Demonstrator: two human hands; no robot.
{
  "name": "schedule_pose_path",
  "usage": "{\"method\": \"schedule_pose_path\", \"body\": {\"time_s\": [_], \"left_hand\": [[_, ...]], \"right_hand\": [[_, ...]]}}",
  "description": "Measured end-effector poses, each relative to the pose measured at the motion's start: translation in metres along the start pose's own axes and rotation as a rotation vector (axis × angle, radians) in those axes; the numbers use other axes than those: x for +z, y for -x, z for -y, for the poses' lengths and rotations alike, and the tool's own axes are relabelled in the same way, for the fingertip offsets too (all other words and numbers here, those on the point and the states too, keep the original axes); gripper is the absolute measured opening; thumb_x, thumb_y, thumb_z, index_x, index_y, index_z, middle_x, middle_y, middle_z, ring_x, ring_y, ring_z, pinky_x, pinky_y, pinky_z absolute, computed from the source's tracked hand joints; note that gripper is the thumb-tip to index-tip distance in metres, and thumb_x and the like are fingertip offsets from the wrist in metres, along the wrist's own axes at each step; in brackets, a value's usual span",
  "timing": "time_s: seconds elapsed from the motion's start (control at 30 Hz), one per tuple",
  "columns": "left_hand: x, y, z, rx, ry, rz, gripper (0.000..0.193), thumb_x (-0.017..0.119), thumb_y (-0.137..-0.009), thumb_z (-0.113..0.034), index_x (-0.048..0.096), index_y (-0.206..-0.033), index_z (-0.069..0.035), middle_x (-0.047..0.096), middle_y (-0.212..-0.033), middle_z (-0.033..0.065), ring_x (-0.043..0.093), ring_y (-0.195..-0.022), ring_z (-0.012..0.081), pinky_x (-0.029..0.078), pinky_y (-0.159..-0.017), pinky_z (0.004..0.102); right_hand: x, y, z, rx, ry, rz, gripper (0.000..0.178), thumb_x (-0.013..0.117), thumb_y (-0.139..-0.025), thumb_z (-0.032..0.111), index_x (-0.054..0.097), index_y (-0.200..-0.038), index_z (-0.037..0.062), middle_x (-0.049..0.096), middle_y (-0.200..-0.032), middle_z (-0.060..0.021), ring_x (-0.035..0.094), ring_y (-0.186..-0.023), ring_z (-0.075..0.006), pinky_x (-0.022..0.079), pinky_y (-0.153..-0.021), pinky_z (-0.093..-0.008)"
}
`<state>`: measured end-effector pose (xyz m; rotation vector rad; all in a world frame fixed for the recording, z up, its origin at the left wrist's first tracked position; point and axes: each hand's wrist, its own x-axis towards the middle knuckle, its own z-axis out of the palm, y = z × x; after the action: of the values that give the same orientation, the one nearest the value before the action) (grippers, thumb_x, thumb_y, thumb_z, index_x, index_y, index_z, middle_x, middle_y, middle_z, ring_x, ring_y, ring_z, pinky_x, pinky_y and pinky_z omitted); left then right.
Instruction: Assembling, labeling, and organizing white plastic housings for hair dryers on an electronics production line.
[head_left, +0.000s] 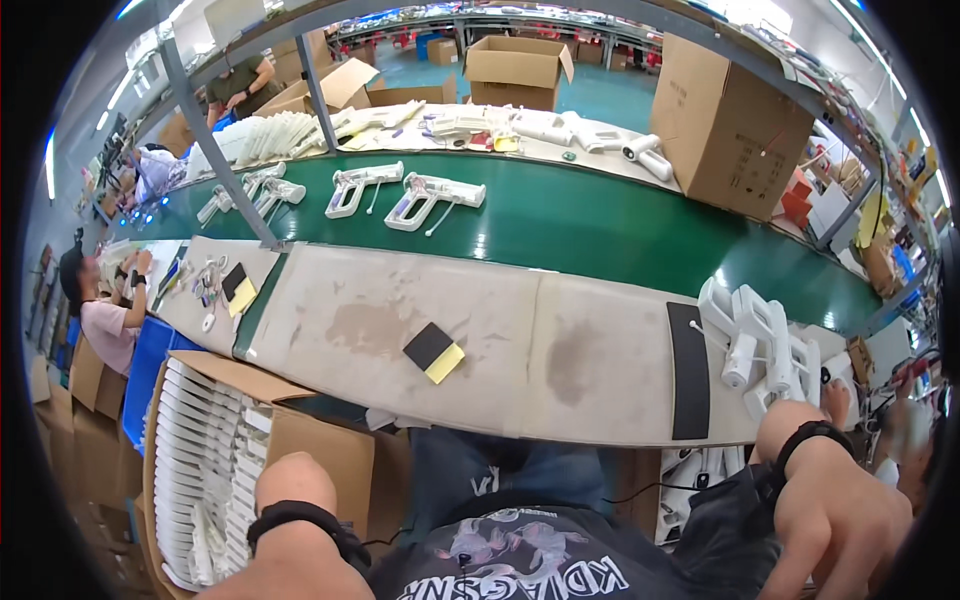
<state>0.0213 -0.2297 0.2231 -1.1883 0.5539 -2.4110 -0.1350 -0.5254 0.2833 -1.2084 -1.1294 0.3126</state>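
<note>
At the lower left, my left hand (285, 578) is close to the camera, below its black wristband (305, 525). Its fingers lie outside the picture. My right hand (842, 515), also close and wearing a black band, is at the lower right with fingers pointing down and apart; their tips are cut off. Nothing shows in either hand. Beyond my right wrist, several white toy guns (757, 340) lie piled beside a black strip (688, 370) on the worktable (480, 340). A black and yellow pad (434, 352) lies mid-table.
An open carton (320, 455) full of white parts stands at my left. Toy guns (435, 200) rest on the green conveyor belt (570, 225). A large carton (735, 130) stands behind it at right. Co-workers sit at left (105, 310) and right (905, 430). A metal post (215, 150) rises at left.
</note>
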Motion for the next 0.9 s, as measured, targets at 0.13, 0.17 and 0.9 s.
{"method": "schedule_pose_path", "body": {"time_s": [0.13, 0.17, 0.9], "left_hand": [[0.013, -0.010, -0.005, -0.113, 0.815, -0.094, 0.025, 0.046, -0.106, -0.012, 0.063, -0.118, 0.004, 0.069, -0.111, 0.0164, 0.068, -0.100, 0.0200, 0.053, -0.080, 0.0241], [0.017, -0.012, -0.009, -0.129, 0.889, -0.101, 0.025, 0.047, -0.106, -0.012, 0.063, -0.118, 0.004, 0.069, -0.111, 0.0164, 0.068, -0.100, 0.0201, 0.053, -0.080, 0.0244], [0.035, -0.022, -0.010, -0.448, 2.412, -0.023, 0.022, 0.050, -0.103, -0.008, 0.061, -0.120, 0.000, 0.068, -0.112, 0.0157, 0.067, -0.100, 0.0219, 0.053, -0.086, 0.0314]], "right_hand": [[-0.002, 0.000, 0.002, -0.043, 0.063, -0.010, 0.025, 0.052, -0.099, 0.005, 0.064, -0.114, 0.0195, 0.064, -0.086, -0.0083, 0.065, -0.076, -0.0252, 0.059, -0.069, -0.0422], [-0.001, -0.001, 0.002, -0.056, 0.079, -0.018, 0.025, 0.052, -0.099, 0.005, 0.064, -0.115, 0.0197, 0.064, -0.086, -0.0082, 0.065, -0.077, -0.0251, 0.059, -0.070, -0.0424], [-0.016, 0.040, -0.010, -0.312, 0.240, 0.052, 0.040, 0.060, -0.094, -0.001, 0.057, -0.130, 0.0162, 0.066, -0.103, -0.0074, 0.067, -0.089, -0.0219, 0.058, -0.077, -0.0402]]}}
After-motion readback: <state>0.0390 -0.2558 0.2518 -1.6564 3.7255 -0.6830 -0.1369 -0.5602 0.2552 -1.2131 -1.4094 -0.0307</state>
